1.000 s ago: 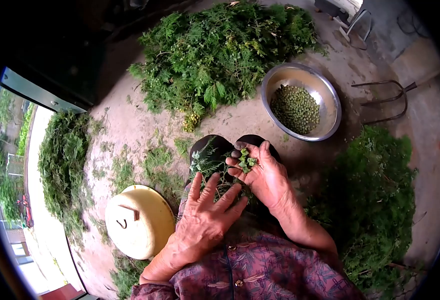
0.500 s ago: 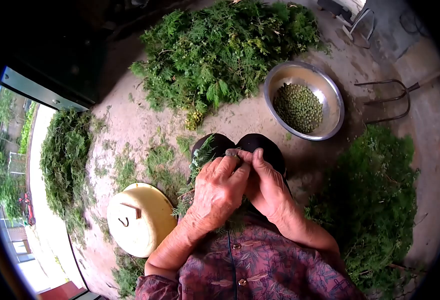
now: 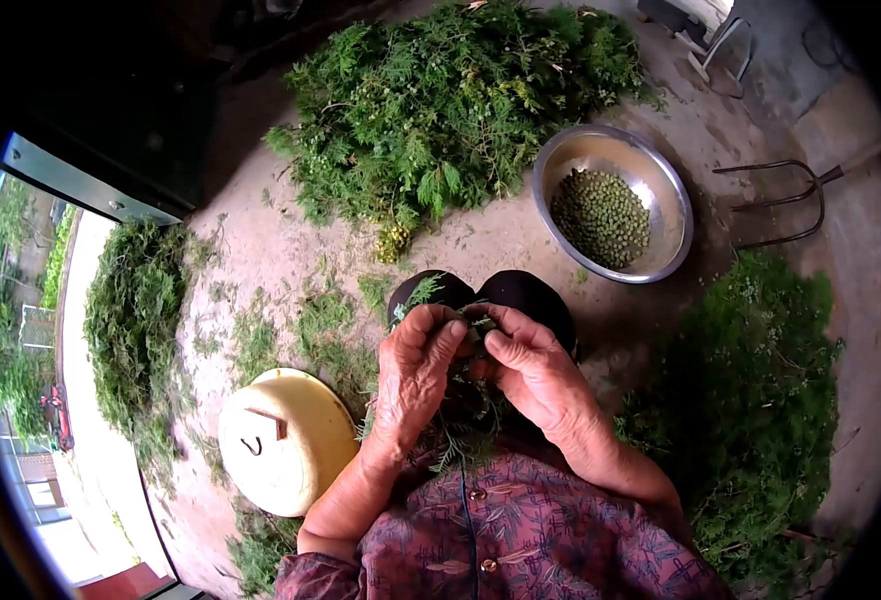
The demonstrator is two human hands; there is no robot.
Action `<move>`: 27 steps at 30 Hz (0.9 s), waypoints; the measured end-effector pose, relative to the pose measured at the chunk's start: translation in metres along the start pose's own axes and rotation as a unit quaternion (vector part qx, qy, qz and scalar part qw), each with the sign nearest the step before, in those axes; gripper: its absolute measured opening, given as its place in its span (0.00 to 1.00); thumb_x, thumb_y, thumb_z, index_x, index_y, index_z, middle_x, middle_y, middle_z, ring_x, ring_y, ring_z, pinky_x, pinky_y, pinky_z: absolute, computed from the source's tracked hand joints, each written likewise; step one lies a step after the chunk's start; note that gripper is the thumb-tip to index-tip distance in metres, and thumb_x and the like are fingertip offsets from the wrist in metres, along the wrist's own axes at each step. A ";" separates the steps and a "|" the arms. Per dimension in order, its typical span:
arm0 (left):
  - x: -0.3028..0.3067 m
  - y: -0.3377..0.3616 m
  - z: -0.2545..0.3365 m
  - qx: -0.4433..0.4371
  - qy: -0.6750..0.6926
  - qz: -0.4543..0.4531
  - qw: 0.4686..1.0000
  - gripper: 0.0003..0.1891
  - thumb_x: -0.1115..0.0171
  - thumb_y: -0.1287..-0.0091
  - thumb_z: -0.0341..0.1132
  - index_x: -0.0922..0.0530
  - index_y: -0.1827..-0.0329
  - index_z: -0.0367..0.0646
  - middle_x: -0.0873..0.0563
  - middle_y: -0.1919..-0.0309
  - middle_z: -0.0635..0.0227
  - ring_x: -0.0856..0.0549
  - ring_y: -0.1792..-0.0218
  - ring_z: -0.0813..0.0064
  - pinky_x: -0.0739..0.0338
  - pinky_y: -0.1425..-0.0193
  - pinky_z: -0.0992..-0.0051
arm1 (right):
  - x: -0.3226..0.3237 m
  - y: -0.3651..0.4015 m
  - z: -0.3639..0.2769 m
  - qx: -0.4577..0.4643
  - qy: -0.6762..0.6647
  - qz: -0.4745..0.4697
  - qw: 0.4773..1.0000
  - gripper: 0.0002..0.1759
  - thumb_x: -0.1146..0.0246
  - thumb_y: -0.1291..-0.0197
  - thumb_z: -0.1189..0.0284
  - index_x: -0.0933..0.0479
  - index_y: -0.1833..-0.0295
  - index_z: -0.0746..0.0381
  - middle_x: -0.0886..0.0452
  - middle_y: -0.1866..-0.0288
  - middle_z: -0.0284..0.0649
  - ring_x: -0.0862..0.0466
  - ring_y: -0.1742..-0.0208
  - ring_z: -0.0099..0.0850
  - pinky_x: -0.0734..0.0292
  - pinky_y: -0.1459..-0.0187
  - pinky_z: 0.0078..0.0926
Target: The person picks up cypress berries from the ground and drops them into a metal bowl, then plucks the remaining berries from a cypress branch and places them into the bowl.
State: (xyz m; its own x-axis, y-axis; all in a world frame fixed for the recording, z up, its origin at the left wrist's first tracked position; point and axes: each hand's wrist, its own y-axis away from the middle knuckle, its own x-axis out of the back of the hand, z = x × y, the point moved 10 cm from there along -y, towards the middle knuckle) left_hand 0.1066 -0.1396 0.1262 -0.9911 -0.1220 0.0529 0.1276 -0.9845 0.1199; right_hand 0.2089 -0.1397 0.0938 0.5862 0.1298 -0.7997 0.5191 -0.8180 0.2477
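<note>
Above my lap, my left hand [image 3: 415, 375] is closed around a leafy green sprig [image 3: 457, 430], whose fronds hang below the fingers and stick out above them. Close beside it, my right hand [image 3: 540, 375] is closed too, thumb and fingers pressed together near the sprig's upper part. The fingertips of both hands almost meet around something small and dark, too hidden to make out. Ahead on the right, a metal bowl [image 3: 672, 250] holds many small round green cones [image 3: 600, 218].
A large heap of green branches [image 3: 440, 110] lies ahead, with more piles at the left [image 3: 135, 320] and right [image 3: 760, 400]. A pale yellow lidlike object [image 3: 285, 450] rests at the left. A metal fork [image 3: 815, 200] lies beyond the bowl.
My left hand has turned more upright, its thumb now showing. My right hand's thumb has bent down onto its fingers. More of the sprig shows between the hands.
</note>
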 end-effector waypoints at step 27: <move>0.086 0.057 0.012 -0.115 -0.416 0.033 0.901 0.21 0.39 0.41 0.46 0.23 0.54 0.38 0.21 0.54 0.57 0.24 0.54 0.54 0.31 0.48 0.62 | 0.257 -0.032 -0.230 0.281 -0.046 0.333 0.899 0.20 0.49 0.34 0.69 0.36 0.41 0.70 0.34 0.39 0.46 0.33 0.39 0.41 0.30 0.41 0.49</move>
State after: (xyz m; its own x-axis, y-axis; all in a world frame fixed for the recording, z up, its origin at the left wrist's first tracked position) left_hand 0.0288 -0.2046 0.1499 -0.5979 -0.1391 0.7894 0.0790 -0.9903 -0.1146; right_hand 0.4863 0.0489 0.0060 0.5840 -0.5196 -0.6237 -0.3393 -0.8542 0.3940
